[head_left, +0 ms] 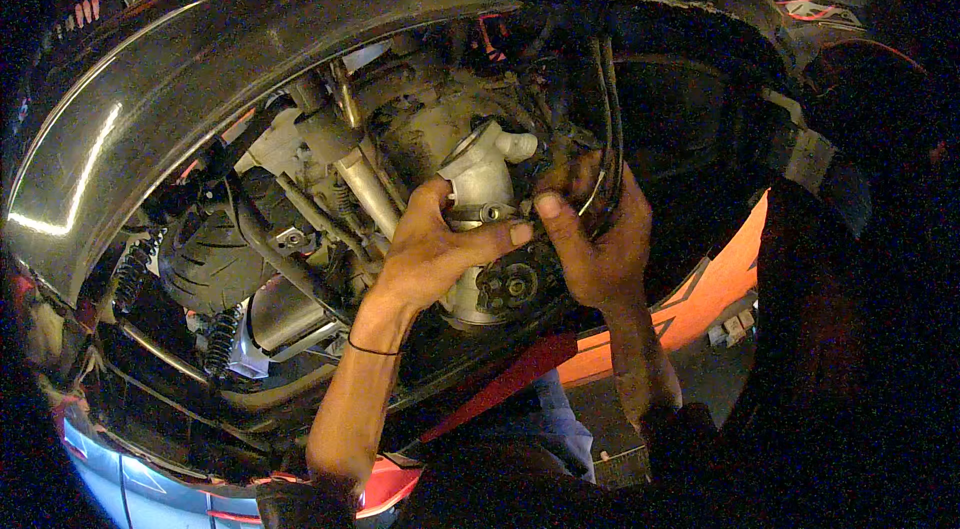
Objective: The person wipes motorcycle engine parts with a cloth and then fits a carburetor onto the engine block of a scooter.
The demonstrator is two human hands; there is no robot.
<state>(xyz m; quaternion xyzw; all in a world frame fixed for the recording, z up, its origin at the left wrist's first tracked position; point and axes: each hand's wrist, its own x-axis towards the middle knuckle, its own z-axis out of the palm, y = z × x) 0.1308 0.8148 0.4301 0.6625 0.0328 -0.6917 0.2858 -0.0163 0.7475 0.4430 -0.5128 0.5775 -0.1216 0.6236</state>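
Observation:
A silver-grey metal carburetor or throttle body (478, 179), I cannot tell which, stands in the opening of a scooter's body. It has a side spout at the top and a round dark fitting (515, 284) lower down. My left hand (430, 247) is closed around its near left side, the thumb lying across its middle beside a clamp-like ring (490, 214). At its right side my right hand (600, 239) is closed, thumb bent toward the fingers. Those fingers are partly hidden by dark hoses (607, 119), and what they grip I cannot make out.
A glossy black body panel (200, 44) rims the opening. Inside at left are a rear tyre (215, 254), a coil spring (222, 339) and metal tubes (365, 194). Orange panels (690, 279) lie at lower right. The right edge is very dark.

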